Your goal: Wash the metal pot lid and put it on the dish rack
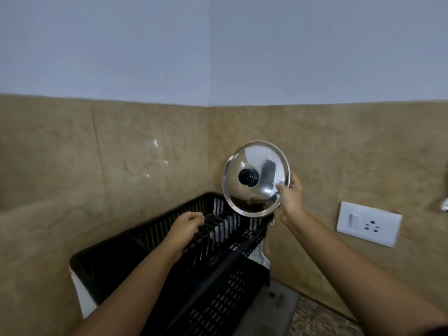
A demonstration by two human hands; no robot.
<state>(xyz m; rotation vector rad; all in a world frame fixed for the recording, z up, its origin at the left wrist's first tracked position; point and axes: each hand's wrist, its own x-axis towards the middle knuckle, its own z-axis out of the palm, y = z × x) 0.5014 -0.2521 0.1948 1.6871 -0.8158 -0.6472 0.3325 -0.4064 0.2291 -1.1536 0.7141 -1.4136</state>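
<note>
The shiny metal pot lid (pixel 257 187) with a black knob is held upright in the air, its top facing me, just above the far right corner of the black slatted dish rack (pixel 218 282). My right hand (pixel 292 197) grips the lid's right rim. My left hand (pixel 186 226) rests with curled fingers on the black divider prongs inside the rack, to the left of and below the lid. The rack stands in the corner of the counter.
Beige marble-look tiles cover both corner walls. A white switch and socket plate (pixel 368 223) sits on the right wall. A white tray edge (pixel 260 257) shows beside the rack. Speckled countertop (pixel 315 318) lies at the lower right.
</note>
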